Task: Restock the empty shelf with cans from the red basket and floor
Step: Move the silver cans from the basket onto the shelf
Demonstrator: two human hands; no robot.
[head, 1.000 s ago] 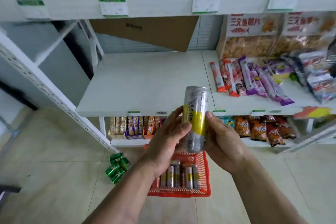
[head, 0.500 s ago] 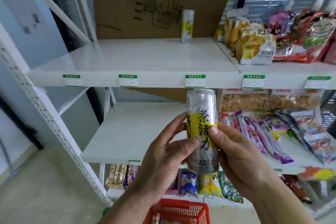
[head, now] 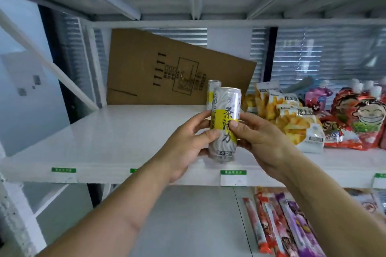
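A tall silver can with a yellow label (head: 226,110) is upright in the air just above the front of the white shelf (head: 117,137). My left hand (head: 188,144) grips its lower left side, thumb across the front. My right hand (head: 259,133) holds its right side, thumb on the yellow label. A second can of the same kind (head: 211,92) stands at the back of that shelf, mostly hidden behind the held can. The red basket is out of view.
A brown cardboard sheet (head: 167,69) leans against the back of the shelf. Snack bags (head: 296,125) and red pouches (head: 359,119) fill the shelf's right part. Long candy packs (head: 279,223) lie on the lower shelf at right. Another shelf board runs overhead.
The view has tilted up from the floor and basket to the upper shelf. Both hands have raised the can from over the basket to the level of that shelf.
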